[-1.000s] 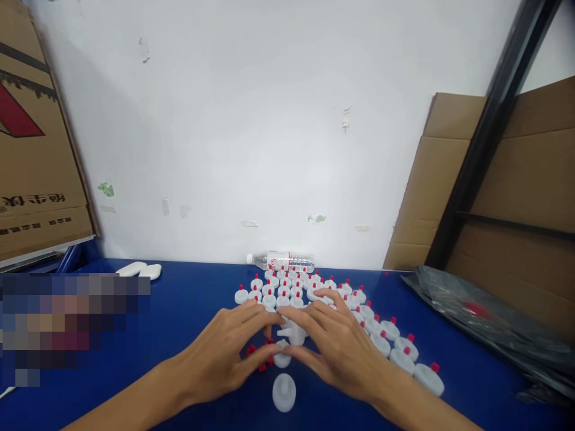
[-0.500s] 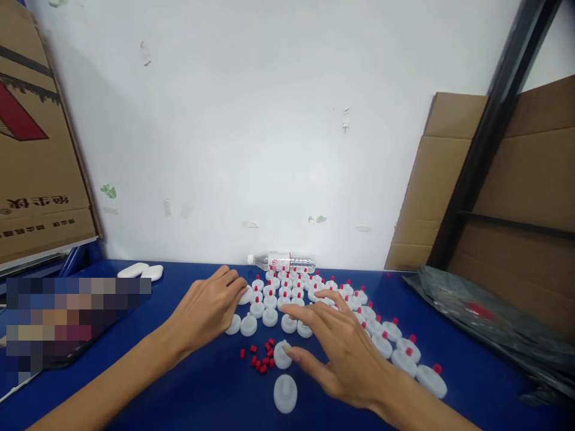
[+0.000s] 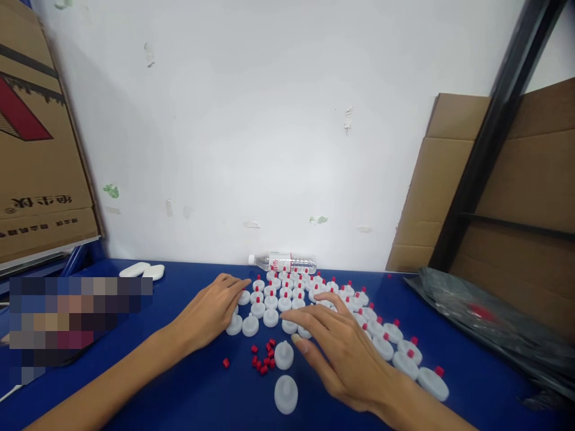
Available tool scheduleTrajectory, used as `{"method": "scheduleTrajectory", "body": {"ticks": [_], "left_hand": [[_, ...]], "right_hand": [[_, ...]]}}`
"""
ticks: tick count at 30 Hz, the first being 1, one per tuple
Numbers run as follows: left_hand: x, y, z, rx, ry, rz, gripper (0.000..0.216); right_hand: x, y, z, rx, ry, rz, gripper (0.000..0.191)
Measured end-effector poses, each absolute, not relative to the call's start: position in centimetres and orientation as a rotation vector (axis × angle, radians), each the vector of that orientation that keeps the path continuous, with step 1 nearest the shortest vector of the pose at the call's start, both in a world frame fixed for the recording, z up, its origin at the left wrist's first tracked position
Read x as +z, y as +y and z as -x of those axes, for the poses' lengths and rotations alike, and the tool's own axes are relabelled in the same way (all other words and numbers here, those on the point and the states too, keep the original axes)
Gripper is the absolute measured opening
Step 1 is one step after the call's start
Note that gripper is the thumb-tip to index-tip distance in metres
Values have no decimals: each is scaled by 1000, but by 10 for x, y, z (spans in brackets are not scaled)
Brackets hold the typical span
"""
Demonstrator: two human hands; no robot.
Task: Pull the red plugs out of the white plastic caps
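Note:
My left hand (image 3: 214,308) is stretched out, its fingertips beside or just over a white round cap (image 3: 244,297) at the left end of the group. The thumb side is partly hidden. My right hand (image 3: 335,341) has its fingers spread and holds nothing; it hovers over several white caps and covers some of them. Most white caps carry a small red tip (image 3: 286,295). A bare-nozzled white cap (image 3: 284,355) and another white piece (image 3: 286,394) stand in front. Beside them lies a small pile of red tips (image 3: 264,361), with a lone red tip (image 3: 226,363) to the left.
A clear plastic bottle (image 3: 291,262) lies against the wall behind the caps. Two white rounded objects (image 3: 153,272) are at the back left of the blue table (image 3: 179,389). A dark plastic bag (image 3: 476,317) lies at right, near cardboard (image 3: 440,179).
My left hand's fingers have loosened and straightened at the white cap. The lone red tip has shifted left, toward me. My right hand has hardly moved; its thumb has come away from the front cap.

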State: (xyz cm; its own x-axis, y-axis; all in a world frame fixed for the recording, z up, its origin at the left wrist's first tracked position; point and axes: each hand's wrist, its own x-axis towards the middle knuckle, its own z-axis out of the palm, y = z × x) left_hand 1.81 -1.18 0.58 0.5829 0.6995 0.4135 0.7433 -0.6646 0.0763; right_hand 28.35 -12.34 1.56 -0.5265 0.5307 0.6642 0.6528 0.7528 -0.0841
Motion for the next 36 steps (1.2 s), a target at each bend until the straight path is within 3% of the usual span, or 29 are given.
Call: {"method": "scheduleTrajectory", "body": {"ticks": [9, 14, 17, 23, 31, 36], "left_hand": [[11, -9, -17, -890, -1224, 2667, 23], [18, -33, -31, -1214, -663, 2726, 12], [13, -51, -42, -1258, -340, 2778, 17], [5, -68, -51, -1157, -328, 2792, 15], [10, -68, -54, -901, -372, 2655, 21], [12, -71, -54, -923, -471, 2962, 25]], "right_hand": [[14, -122, -284, -213, -2280, 904, 26], [11, -122, -282, -243, -2213, 975, 42], [10, -121, -281, -243, -2235, 1002, 54], [4, -117, -279, -331, -2254, 862, 21], [6, -118, -277, -366, -2220, 802, 22], [10, -119, -274, -471, -2237, 780, 16]]}}
